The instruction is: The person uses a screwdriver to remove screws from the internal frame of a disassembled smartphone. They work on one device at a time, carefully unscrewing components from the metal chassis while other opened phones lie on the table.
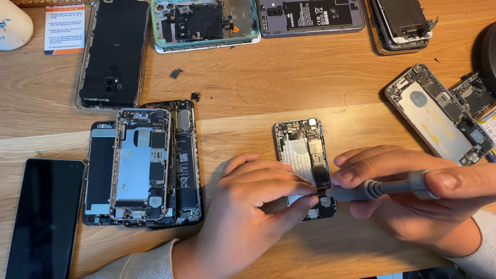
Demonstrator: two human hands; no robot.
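Observation:
An opened phone body (305, 152) with bare circuit parts lies on the wooden table (289, 88) in front of me. My left hand (248, 206) rests on its lower left side, fingertips pressing the frame near the bottom. My right hand (413, 196) grips a grey screwdriver (377, 188) held almost level, its tip at the lower right part of the phone, close to my left fingertips. The bottom end of the phone is partly hidden by both hands.
A stack of opened phone bodies (142, 165) lies to the left, beside a black screen panel (44, 217). A black back cover (113, 51) and several dismantled phones (204, 23) line the far edge. Another opened phone (439, 116) sits at right. Small loose parts (176, 73) lie mid-table.

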